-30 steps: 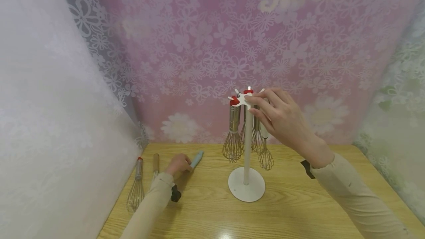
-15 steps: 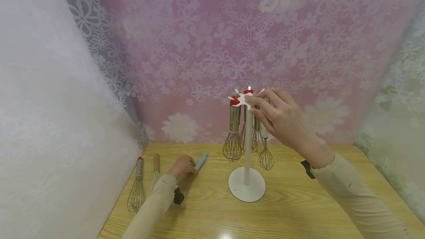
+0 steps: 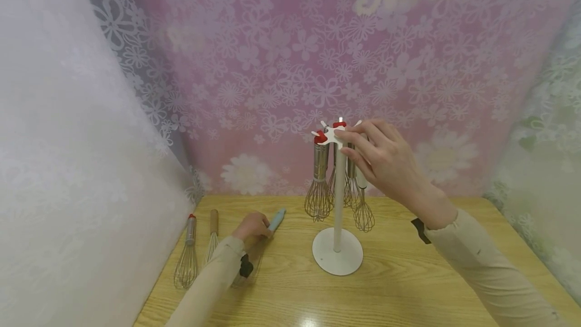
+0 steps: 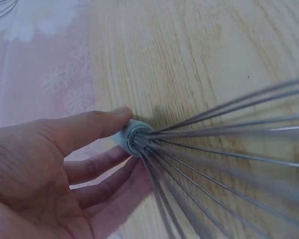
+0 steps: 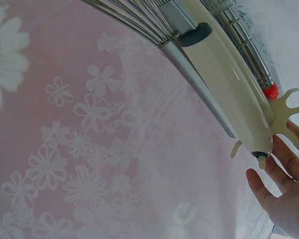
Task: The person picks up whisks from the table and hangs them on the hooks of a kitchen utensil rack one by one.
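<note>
My left hand [image 3: 251, 227] grips a whisk with a light blue handle [image 3: 278, 218], low over the table at left of centre. In the left wrist view, thumb and fingers close round the handle's collar [image 4: 131, 134], and the wires [image 4: 214, 154] fan out to the right. My right hand [image 3: 390, 160] pinches the hooked top [image 3: 335, 136] of a white stand [image 3: 337, 206]. Several whisks hang from its hooks: a steel one with a red end [image 3: 320, 163] at the left, a white-handled one [image 3: 361, 180] at the right, others partly hidden behind the pole.
Two more whisks lie on the wooden table [image 3: 390, 291] at the left, one steel with a red end [image 3: 190, 231], one with a wooden handle [image 3: 214, 223] partly behind my left sleeve. The stand's round white base [image 3: 324, 261] rests mid-table. A flowered pink curtain [image 3: 254, 90] hangs behind.
My left hand has moved slightly right with the light blue whisk, toward the stand. The right hand stays at the stand's top.
</note>
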The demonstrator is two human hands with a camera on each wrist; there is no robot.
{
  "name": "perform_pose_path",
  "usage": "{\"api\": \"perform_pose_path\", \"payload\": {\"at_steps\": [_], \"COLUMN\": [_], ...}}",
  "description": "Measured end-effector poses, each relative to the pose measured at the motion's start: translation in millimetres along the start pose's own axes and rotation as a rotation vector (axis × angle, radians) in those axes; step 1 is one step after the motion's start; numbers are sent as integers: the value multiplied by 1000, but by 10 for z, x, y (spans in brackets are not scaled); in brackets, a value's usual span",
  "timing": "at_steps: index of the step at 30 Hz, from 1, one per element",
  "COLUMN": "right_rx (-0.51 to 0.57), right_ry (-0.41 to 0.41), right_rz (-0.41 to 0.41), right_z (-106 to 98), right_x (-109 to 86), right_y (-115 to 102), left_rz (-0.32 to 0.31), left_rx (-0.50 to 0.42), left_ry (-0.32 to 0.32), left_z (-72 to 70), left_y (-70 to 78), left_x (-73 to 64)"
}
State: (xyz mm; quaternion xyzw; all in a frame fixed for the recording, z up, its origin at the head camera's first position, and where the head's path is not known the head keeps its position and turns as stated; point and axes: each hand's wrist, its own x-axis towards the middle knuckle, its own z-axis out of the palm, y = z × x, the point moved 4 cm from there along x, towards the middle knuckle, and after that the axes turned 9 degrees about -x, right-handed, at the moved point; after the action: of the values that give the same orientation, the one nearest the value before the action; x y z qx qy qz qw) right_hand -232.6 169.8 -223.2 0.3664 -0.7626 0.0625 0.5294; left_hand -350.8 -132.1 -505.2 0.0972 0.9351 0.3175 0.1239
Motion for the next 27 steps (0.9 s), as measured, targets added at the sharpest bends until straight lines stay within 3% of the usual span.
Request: {"api": "perform_pose_path", "payload": {"at_steps": [7,14,17,22,27], "right_rx": [2,-20,-9,8,-9], "right_ry": [-14,-69,-47,-17,-53], "right_rz": [-5,1,0,1,6], "right_z": [-3,6,4,-2,-2], "right_x": [5,-6,-6,-7,-18], "right_y": [-6,17,16,10,22], "left_rz": [2,26,35,30,8], "left_rx": [41,50,52,49,-5], "left_ry": [-34,-31,-24,-19,1], "left_z": [24,67,86,85,43], "left_y": [36,10,-23,-2,49], "left_x": [49,160,209,209,188]}}
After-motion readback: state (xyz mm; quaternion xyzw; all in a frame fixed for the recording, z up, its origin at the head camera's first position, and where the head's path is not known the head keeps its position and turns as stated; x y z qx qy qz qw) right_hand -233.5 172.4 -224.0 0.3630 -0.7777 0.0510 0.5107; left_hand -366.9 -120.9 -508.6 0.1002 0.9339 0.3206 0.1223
